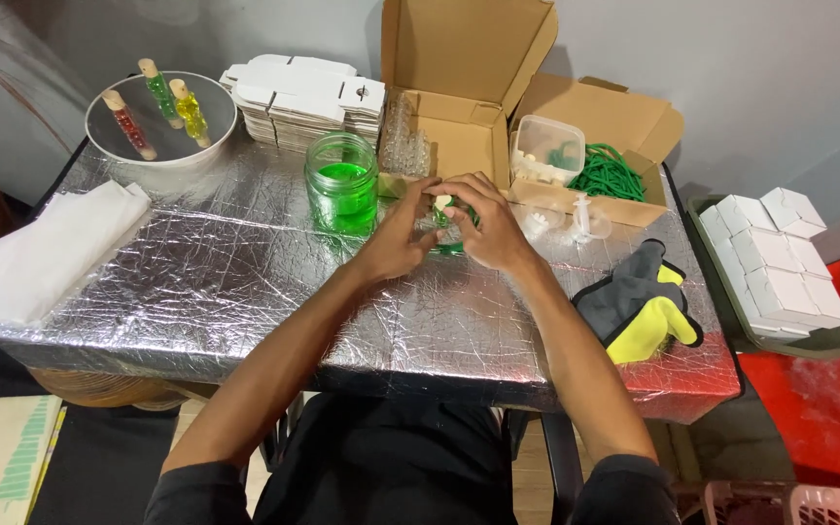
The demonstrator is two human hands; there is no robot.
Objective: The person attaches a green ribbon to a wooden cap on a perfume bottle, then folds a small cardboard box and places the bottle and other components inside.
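Note:
Both my hands meet at the middle of the foil-covered table [216,282]. My left hand [399,236] and my right hand [483,224] are closed around a small glass bottle of green liquid with a pale cork [444,206]; most of the bottle is hidden by my fingers. A glass jar of green liquid [342,183] stands just left of my left hand.
A white bowl [161,124] at the back left holds three corked tubes, red, green and yellow. Flat white cartons [305,97], open cardboard boxes [459,87], green cord [607,175], a grey-yellow glove [646,297], white tissue [51,248], and a tray of white boxes [775,258] surround.

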